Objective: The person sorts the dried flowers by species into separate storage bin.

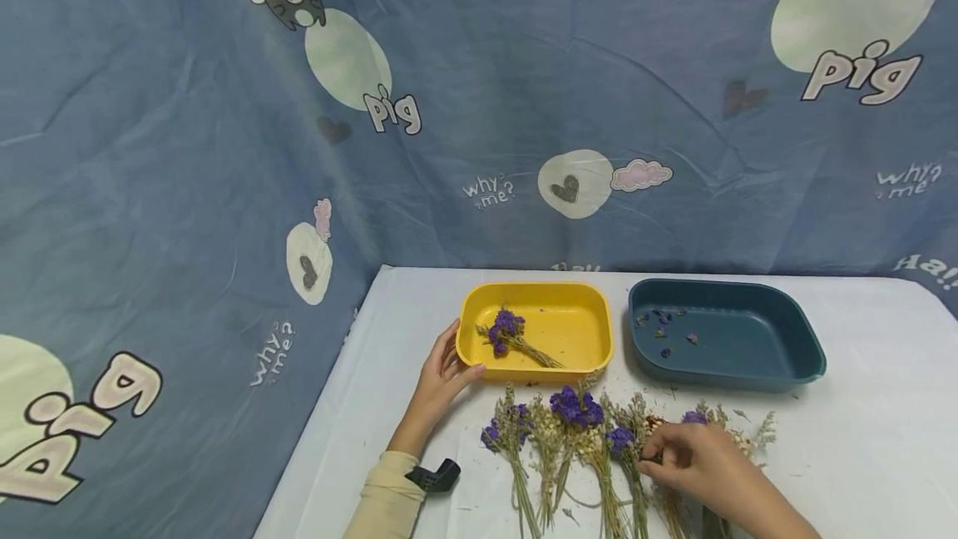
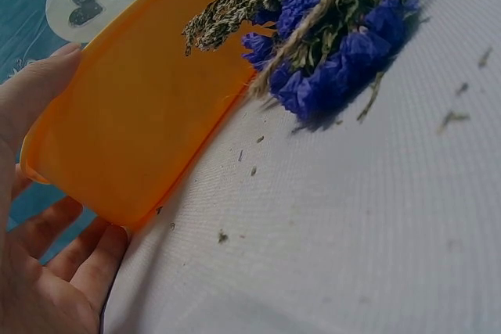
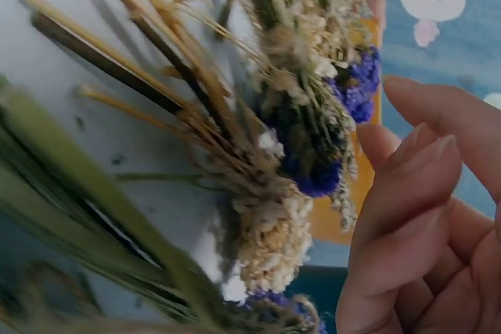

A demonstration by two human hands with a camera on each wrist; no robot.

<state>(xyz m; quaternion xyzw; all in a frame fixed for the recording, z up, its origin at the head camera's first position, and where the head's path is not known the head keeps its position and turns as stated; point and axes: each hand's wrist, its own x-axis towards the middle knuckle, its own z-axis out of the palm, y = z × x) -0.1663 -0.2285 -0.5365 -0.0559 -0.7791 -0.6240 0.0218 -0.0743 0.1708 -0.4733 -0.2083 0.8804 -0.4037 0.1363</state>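
Observation:
My left hand [image 1: 441,381] holds the left front corner of a yellow tray [image 1: 550,373], thumb at the front rim and fingers around the end wall. Inside that tray lies a small bunch of purple dried flowers [image 1: 507,331]. Over the row of dried flower bunches in front, my right hand [image 1: 696,464] hovers with bent fingers. In the right wrist view nothing shows between its fingers [image 3: 415,170]. Beside them are a bunch with cream flower heads [image 3: 274,232] and one with purple blooms [image 3: 356,87]. Another purple bunch [image 2: 344,68] lies close to the yellow tray's wall.
A dark blue tray [image 1: 793,356] with several loose petals [image 1: 664,318] stands right of the yellow one. Bits of plant litter dot the white tabletop [image 1: 883,422]. A blue printed cloth [image 1: 479,106] hangs behind. A black strap piece [image 1: 434,477] sits at the left wrist.

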